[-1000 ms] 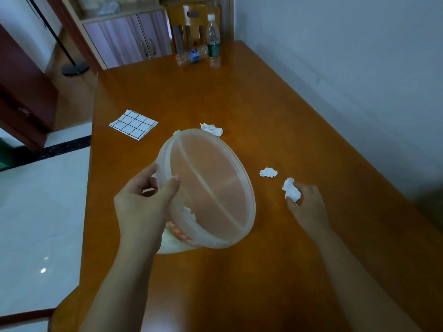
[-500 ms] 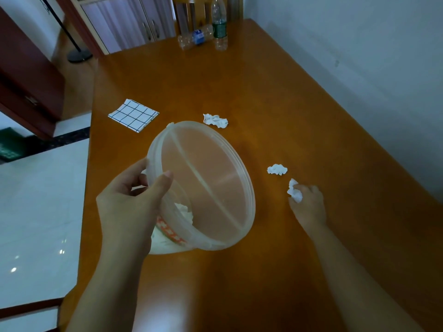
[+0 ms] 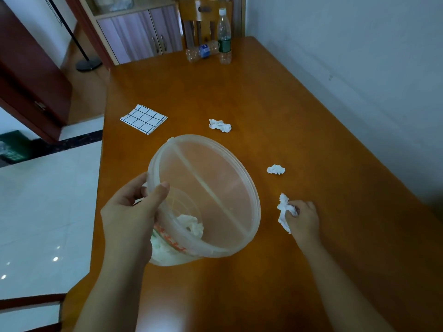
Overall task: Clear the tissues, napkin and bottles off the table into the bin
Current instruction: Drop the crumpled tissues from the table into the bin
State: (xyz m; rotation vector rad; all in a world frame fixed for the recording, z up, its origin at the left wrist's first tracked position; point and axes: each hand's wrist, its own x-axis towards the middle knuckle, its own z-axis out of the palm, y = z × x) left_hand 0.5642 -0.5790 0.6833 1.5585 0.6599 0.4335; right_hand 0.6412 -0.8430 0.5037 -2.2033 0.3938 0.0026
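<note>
Gripping a crumpled tissue (image 3: pixel 283 213) now lifted slightly off the table (image 3: pixel 299 111), the right hand (image 3: pixel 302 218) is closed around it; the left hand (image 3: pixel 134 218) clasps the tilted plastic bin (image 3: pixel 254 202), ready to receive it.

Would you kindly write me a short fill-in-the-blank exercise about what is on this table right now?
1. The left hand holds the translucent bin by its ____.
2. The right hand is closed on a crumpled ____.
3. The checked napkin lies ____ on the table.
4. Of the two bottles at the far end, the green-labelled bottle stands upright and the blue-labelled bottle lies on its ____.

Missing words: rim; tissue; flat; side
</note>
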